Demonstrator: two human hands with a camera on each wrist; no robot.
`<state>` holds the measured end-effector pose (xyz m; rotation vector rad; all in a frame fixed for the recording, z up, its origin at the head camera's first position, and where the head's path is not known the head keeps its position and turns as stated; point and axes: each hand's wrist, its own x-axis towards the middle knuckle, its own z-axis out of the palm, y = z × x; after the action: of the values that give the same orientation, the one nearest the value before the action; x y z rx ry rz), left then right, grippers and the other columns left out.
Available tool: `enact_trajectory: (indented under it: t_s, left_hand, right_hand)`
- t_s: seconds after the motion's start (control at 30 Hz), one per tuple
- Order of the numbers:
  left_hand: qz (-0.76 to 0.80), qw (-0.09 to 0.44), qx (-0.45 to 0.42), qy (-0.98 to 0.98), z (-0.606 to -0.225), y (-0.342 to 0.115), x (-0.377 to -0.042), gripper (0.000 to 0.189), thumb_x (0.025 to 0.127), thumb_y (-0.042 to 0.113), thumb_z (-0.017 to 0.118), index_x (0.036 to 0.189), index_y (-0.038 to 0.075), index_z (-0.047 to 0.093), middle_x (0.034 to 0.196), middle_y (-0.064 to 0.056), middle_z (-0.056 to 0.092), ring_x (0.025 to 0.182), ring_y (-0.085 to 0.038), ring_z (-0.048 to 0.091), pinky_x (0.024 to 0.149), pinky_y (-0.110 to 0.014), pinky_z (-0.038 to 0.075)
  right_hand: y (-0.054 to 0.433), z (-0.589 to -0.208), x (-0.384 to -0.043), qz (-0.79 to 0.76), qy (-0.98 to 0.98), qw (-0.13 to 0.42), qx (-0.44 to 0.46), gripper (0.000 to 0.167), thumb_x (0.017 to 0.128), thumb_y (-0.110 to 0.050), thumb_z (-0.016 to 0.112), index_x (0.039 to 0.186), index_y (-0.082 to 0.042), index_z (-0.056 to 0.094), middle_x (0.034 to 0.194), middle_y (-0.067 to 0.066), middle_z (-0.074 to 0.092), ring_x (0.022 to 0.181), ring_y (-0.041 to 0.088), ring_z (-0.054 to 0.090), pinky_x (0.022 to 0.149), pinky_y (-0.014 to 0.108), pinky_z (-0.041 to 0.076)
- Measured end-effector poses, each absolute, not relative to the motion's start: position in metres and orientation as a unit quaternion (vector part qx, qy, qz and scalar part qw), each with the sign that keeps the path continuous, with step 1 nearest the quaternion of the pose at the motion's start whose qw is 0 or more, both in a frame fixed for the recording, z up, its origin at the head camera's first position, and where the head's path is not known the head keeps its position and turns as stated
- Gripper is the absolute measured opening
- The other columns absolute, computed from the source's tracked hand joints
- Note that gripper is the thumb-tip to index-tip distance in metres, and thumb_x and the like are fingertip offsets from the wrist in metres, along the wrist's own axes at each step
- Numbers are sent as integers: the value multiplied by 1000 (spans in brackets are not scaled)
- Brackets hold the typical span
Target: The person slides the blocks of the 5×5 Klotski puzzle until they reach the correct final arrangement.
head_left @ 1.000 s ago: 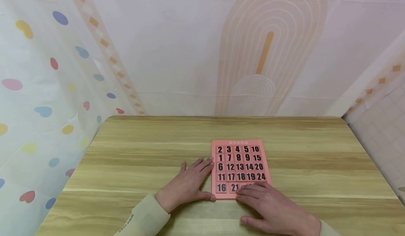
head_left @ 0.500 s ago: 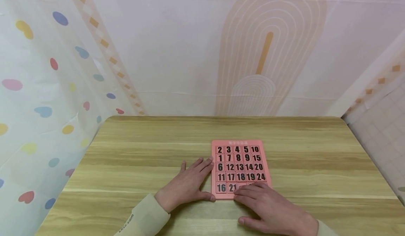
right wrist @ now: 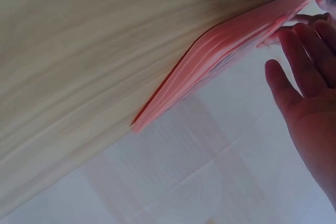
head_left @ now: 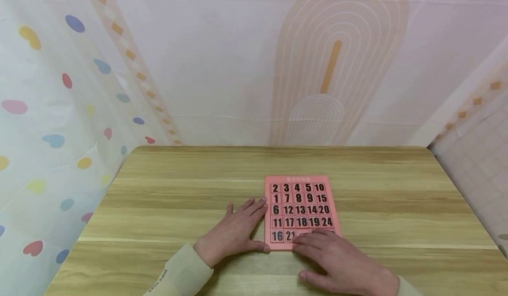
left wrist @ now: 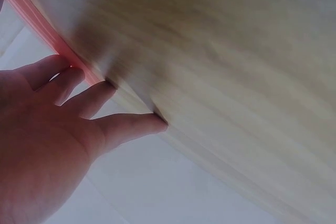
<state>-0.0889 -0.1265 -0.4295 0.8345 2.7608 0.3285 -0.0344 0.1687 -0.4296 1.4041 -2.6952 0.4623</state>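
A pink sliding number puzzle (head_left: 319, 179) lies flat on the table, its tiles bearing black numbers. My left hand (head_left: 236, 232) rests along its left edge, fingers extended, with the thumb by the near left corner. In the left wrist view, the fingertips of that hand (left wrist: 52, 124) meet the puzzle's pink side (left wrist: 47, 32). My right hand (head_left: 337, 260) lies over the bottom row, its fingertips at the right side of the 21 tile (head_left: 290, 236). The 16 tile (head_left: 277, 236) sits left of that. The fingers cover the row's right part.
The wood-grain table (head_left: 190, 172) extends around the puzzle on all sides. Behind it hangs a patterned cloth backdrop (head_left: 222, 75). A cloth with coloured spots (head_left: 53, 140) hangs at the left.
The 21 tile has slid left toward the 16 tile, and my right hand has shifted slightly left with it. My left hand has stayed at the puzzle's edge.
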Motion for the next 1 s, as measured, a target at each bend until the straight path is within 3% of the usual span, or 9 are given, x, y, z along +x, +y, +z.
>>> enact_trajectory:
  t_s: [0.17, 0.27, 0.37, 0.63, 1.0]
  left_hand:
    - [112, 123, 287, 943, -429, -127, -89, 105, 81, 70, 74, 159, 9, 41, 170, -5, 29, 153, -35, 30, 111, -79, 26]
    - [112, 126, 286, 943, -429, -128, -89, 105, 81, 70, 74, 160, 9, 40, 170, -5, 28, 154, -35, 29, 111, -79, 25]
    - [113, 127, 285, 943, -429, -128, -89, 105, 81, 70, 73, 160, 9, 40, 170, -5, 28, 154, -35, 29, 111, -79, 26]
    - [107, 129, 281, 945, -428, -130, -89, 106, 80, 71, 73, 160, 9, 40, 170, -5, 28, 154, -35, 29, 112, -79, 25]
    - [115, 127, 279, 945, -429, -130, -89, 106, 80, 70, 74, 160, 9, 40, 169, -5, 28, 153, -37, 29, 113, -79, 22]
  right_hand:
    - [176, -429, -35, 166, -866, 85, 463, 37, 102, -44, 65, 129, -19, 71, 134, -6, 68, 126, 16, 62, 103, 42, 53]
    - [182, -429, -33, 156, -869, 95, 459, 40, 102, -45, 65, 132, -19, 70, 137, -4, 67, 128, 18, 61, 103, 42, 53]
    - [189, -430, -31, 138, -877, 96, 451, 46, 100, -48, 66, 136, -20, 69, 143, -3, 64, 133, 19, 58, 110, 37, 45]
    - [214, -437, -27, 93, -889, 106, 435, 59, 97, -55, 67, 143, -18, 64, 152, 0, 56, 139, 24, 53, 125, 23, 3]
    - [228, -441, -25, 72, -889, 114, 437, 62, 96, -58, 66, 144, -18, 62, 148, 0, 60, 140, 23, 52, 127, 29, 1]
